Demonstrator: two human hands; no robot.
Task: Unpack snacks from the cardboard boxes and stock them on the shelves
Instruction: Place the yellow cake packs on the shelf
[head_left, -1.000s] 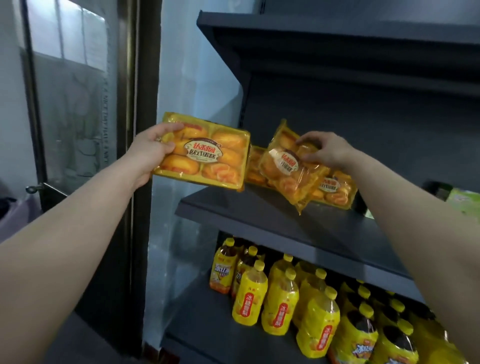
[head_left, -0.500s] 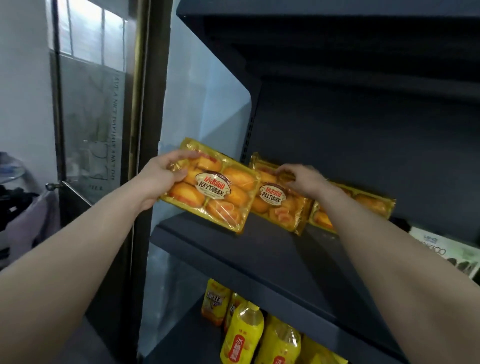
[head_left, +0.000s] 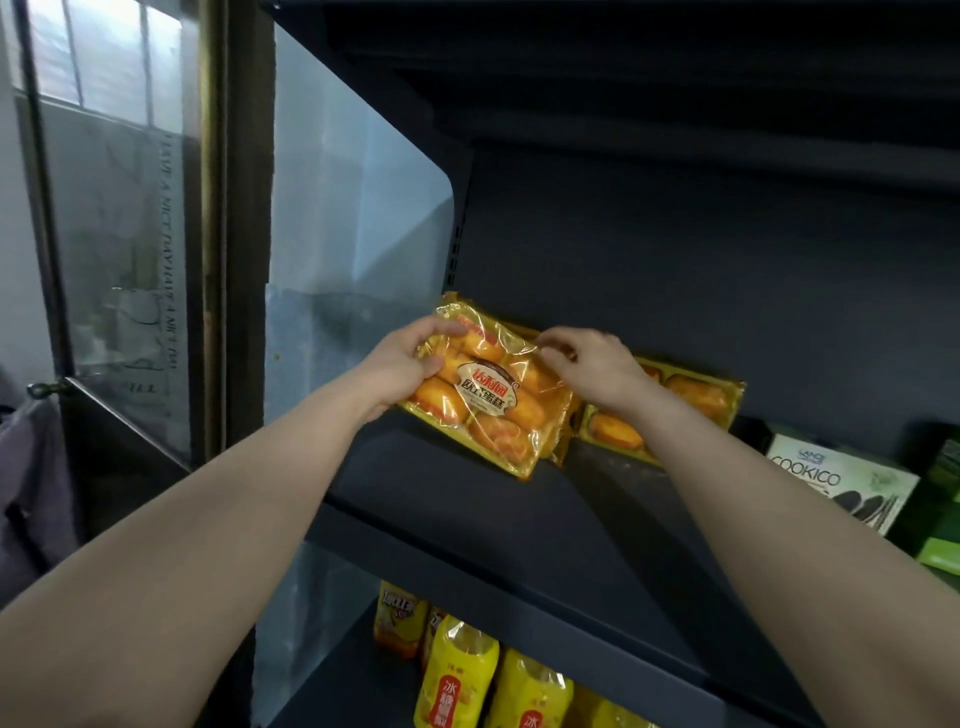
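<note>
A yellow cake pack is held tilted at the left end of the dark shelf, its lower edge resting on the shelf board. The left hand is wrapped round the pack's upper left corner, the thumb laid over the front film and the fingers curled behind. The right hand is set at the pack's upper right edge, its fingers bent and pinching the wrapper there. A second cake pack is seen just beside and behind the first, leaning against the back panel; much of it is hidden by the right wrist and forearm. Whether a further pack is sandwiched between the two cannot be told, as only a sliver of yellow film is visible. Two packs are counted with certainty. One cookie box is placed further right on the same shelf, with green packaging beside it cut off by the frame edge. On the shelf below, yellow drink bottles are partly cropped; at least four are made out.
</note>
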